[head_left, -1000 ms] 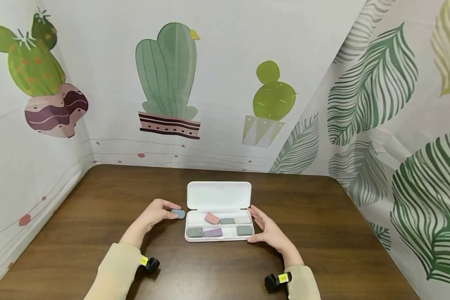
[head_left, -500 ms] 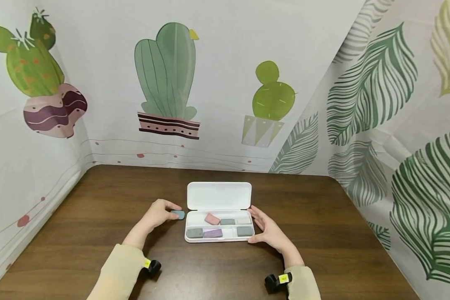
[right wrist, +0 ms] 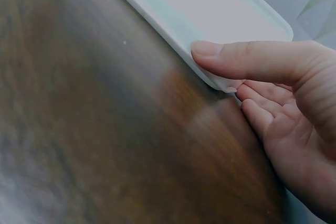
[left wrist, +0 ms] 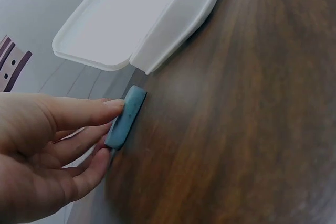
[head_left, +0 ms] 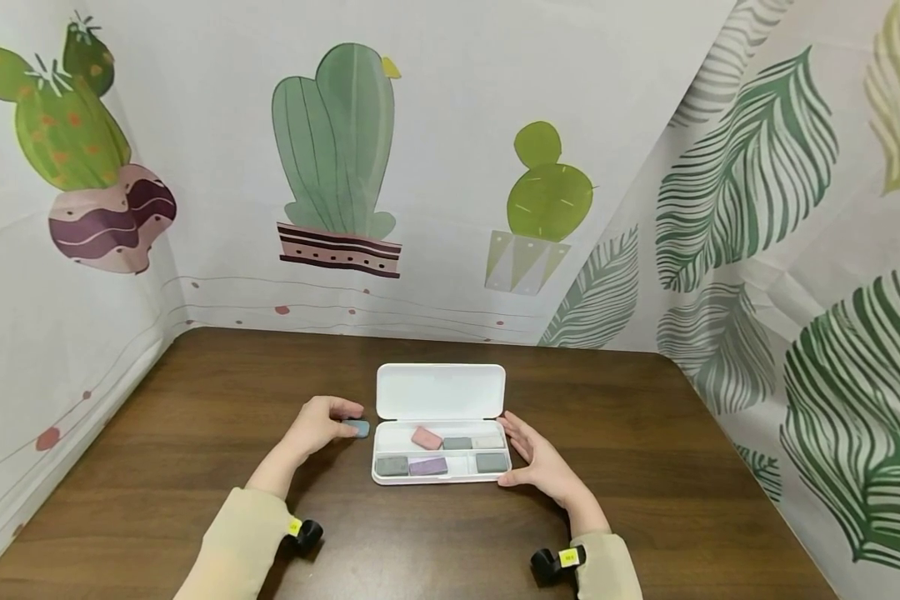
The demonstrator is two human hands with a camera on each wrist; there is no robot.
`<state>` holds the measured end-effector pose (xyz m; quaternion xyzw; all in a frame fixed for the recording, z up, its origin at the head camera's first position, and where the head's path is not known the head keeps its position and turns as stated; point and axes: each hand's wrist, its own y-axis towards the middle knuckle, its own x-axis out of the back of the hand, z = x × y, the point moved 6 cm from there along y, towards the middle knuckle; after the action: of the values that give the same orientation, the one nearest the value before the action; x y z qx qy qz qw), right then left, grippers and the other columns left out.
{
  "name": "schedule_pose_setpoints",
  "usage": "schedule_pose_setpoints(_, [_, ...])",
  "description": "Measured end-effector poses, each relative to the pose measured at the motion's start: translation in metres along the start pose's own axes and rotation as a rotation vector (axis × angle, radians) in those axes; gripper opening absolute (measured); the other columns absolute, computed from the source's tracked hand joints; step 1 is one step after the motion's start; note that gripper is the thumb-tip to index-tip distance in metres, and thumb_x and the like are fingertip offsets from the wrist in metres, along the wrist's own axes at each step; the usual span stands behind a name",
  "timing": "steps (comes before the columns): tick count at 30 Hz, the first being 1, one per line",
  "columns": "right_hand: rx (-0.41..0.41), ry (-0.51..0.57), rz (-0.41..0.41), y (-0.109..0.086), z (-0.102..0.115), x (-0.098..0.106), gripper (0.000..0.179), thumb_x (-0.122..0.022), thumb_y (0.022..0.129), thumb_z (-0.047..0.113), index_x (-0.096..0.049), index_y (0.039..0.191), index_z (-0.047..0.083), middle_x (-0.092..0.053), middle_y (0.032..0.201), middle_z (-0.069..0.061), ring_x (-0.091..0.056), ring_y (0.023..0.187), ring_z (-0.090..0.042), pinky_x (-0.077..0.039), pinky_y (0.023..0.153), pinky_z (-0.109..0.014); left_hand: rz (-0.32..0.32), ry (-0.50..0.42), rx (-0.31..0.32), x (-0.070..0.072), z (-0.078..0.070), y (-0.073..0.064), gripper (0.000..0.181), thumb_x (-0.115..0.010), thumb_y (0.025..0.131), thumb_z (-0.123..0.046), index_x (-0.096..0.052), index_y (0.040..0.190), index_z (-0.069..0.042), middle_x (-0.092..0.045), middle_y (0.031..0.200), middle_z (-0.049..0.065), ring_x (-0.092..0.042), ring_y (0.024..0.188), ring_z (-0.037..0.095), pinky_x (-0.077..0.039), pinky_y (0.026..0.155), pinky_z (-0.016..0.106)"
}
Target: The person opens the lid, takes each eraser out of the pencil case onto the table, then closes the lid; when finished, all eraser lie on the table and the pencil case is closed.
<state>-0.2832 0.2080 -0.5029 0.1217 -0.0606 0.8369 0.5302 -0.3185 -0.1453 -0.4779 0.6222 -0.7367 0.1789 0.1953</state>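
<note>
My left hand pinches a small blue eraser between thumb and fingers, low over the table beside the case's left end. An open white pencil case lies in front of me, its lid laid back. My right hand grips the case's right end, thumb at the near corner and fingers along the side. In the case's back compartment lie a tilted pink eraser, a grey one and a whitish one. A grey-green eraser, a purple one and another grey one lie in the front compartment.
The brown wooden table extends around the case on all sides. A hanging cloth printed with cacti and leaves stands behind the table and along both sides. Each wrist wears a black camera band.
</note>
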Motion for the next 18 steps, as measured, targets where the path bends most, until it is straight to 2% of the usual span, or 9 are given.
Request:
schedule_pose_setpoints(3, [0.004,-0.002,0.002,0.0,-0.001,0.0,0.106,-0.084,0.071,0.0,-0.017,0.153,-0.005,-0.028,0.156,-0.026,-0.022,0.147,-0.038,-0.027,0.104,-0.004,-0.049,-0.02,-0.033,0.006,-0.005,0.001,0.031,-0.074,0.08,0.001,-0.069,0.111,0.005,-0.071,0.108,0.019,-0.066,0.098,0.028,-0.052,0.076,0.026])
schedule_pose_setpoints(5, [0.005,-0.007,0.003,0.0,-0.001,0.0,0.106,-0.084,0.071,0.0,-0.017,0.153,-0.005,-0.028,0.157,-0.026,-0.022,0.147,-0.038,-0.027,0.104,-0.004,-0.058,-0.039,-0.055,0.008,-0.01,0.001,0.031,-0.074,0.081,0.0,-0.069,0.111,0.005,-0.072,0.107,0.018,-0.067,0.097,0.027,-0.052,0.078,0.025])
schedule_pose_setpoints(8, [0.004,-0.012,0.002,0.0,-0.001,0.001,0.106,-0.084,0.071,0.0,-0.017,0.153,-0.005,-0.028,0.157,-0.025,-0.023,0.147,-0.038,-0.027,0.104,-0.004,-0.011,-0.063,-0.102,0.004,-0.021,0.0,0.03,-0.074,0.083,-0.003,-0.069,0.111,0.004,-0.072,0.105,0.017,-0.068,0.094,0.022,-0.053,0.077,0.023])
schedule_pose_setpoints(11, [0.002,-0.014,0.001,0.0,-0.001,0.001,0.106,-0.084,0.071,0.0,-0.017,0.153,-0.005,-0.028,0.157,-0.025,-0.022,0.147,-0.038,-0.027,0.104,-0.004,0.059,-0.075,-0.18,-0.005,-0.036,-0.001,0.029,-0.074,0.083,-0.005,-0.069,0.11,0.004,-0.073,0.101,0.016,-0.068,0.09,0.019,-0.053,0.076,0.022])
schedule_pose_setpoints(15, [-0.001,-0.014,0.001,0.0,-0.001,0.001,0.105,-0.084,0.072,0.001,-0.017,0.153,-0.005,-0.027,0.157,-0.025,-0.022,0.147,-0.038,-0.027,0.104,-0.004,0.12,-0.052,-0.294,-0.02,-0.055,-0.004,0.026,-0.073,0.085,-0.006,-0.069,0.108,0.006,-0.073,0.1,0.017,-0.069,0.091,0.022,-0.054,0.079,0.024])
schedule_pose_setpoints(18, [-0.002,-0.012,0.002,0.0,-0.002,0.0,0.105,-0.084,0.072,0.001,-0.017,0.153,-0.005,-0.027,0.157,-0.025,-0.022,0.147,-0.038,-0.027,0.104,-0.004,0.138,-0.022,-0.333,-0.032,-0.065,-0.004,0.022,-0.071,0.087,-0.005,-0.07,0.107,0.004,-0.073,0.101,0.015,-0.068,0.094,0.025,-0.055,0.083,0.028])
